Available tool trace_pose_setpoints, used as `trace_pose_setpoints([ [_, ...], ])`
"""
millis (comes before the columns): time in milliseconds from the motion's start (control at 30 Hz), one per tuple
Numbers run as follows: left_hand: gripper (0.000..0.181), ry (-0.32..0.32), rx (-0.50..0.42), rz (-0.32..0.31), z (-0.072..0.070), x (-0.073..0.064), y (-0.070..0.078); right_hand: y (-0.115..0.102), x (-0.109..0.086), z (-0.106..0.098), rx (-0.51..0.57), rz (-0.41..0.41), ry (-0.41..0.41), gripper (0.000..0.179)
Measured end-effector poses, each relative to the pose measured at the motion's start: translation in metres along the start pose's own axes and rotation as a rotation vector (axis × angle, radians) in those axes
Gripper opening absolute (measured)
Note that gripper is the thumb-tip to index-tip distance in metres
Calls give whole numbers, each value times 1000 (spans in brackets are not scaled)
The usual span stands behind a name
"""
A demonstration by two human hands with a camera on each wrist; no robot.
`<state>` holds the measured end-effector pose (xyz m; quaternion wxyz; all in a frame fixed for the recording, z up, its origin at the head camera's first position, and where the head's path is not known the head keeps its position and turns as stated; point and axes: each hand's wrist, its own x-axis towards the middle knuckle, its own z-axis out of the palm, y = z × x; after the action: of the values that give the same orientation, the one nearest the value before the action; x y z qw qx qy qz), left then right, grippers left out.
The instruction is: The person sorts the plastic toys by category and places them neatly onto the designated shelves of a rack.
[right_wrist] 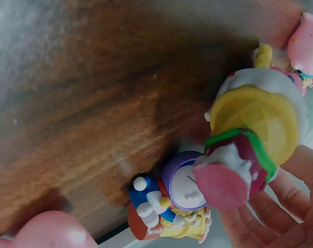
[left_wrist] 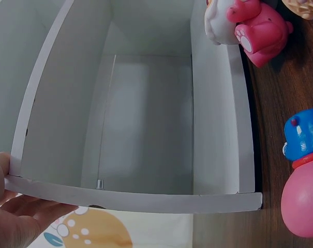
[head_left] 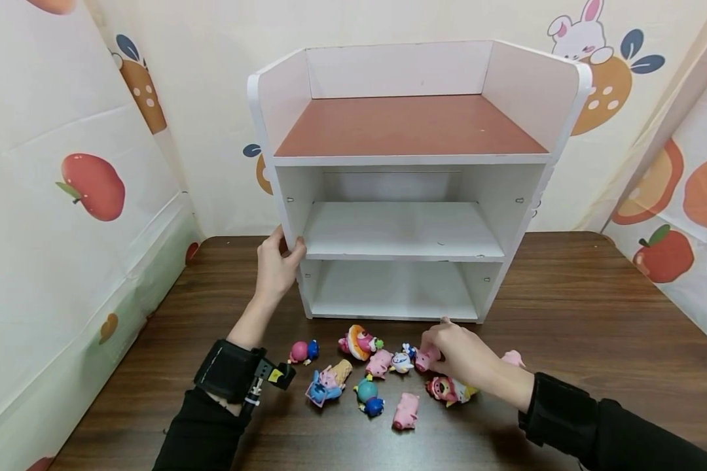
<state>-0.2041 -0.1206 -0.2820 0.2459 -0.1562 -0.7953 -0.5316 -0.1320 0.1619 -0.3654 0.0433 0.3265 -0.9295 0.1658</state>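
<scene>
My left hand (head_left: 278,265) grips the left side panel of a white shelf unit (head_left: 403,258). In the left wrist view the thumb lies at the panel's front edge, with the fingers (left_wrist: 34,212) behind it. Low in front of the unit, my right hand (head_left: 456,350) pinches a pink pig figurine (head_left: 427,359) among other toys. Nearer me, below that hand, lies a pink bear figure (head_left: 444,388) with a yellow part. It hides much of the fingers in the right wrist view, where the hand (right_wrist: 280,217) shows behind it.
Several small figures lie around: a pink-and-blue one (head_left: 303,352), a blue one with an ice-cream cone (head_left: 325,386), a teal-and-blue one (head_left: 369,396), and another pink pig (head_left: 406,411). The unit has a brown top (head_left: 406,127) and stands on a dark wooden table (head_left: 571,307).
</scene>
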Motion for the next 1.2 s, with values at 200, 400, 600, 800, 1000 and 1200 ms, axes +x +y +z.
trace_pose_setpoints([
  [200,30,5,2,1,0,0,0,2,-5,0,24,-9,44,23],
  [400,30,6,0,3,0,0,0,0,-6,0,13,28,84,18],
  [600,30,4,-5,-5,0,0,0,-5,-5,1,-22,151,64,27],
  [800,30,4,-4,-1,0,0,0,-9,-4,4,-43,206,48,32],
  [1000,30,4,0,10,-1,0,-2,-9,-4,6,-100,118,63,33],
  [1200,30,7,4,13,0,0,-3,-8,-2,9,-138,85,58,27],
])
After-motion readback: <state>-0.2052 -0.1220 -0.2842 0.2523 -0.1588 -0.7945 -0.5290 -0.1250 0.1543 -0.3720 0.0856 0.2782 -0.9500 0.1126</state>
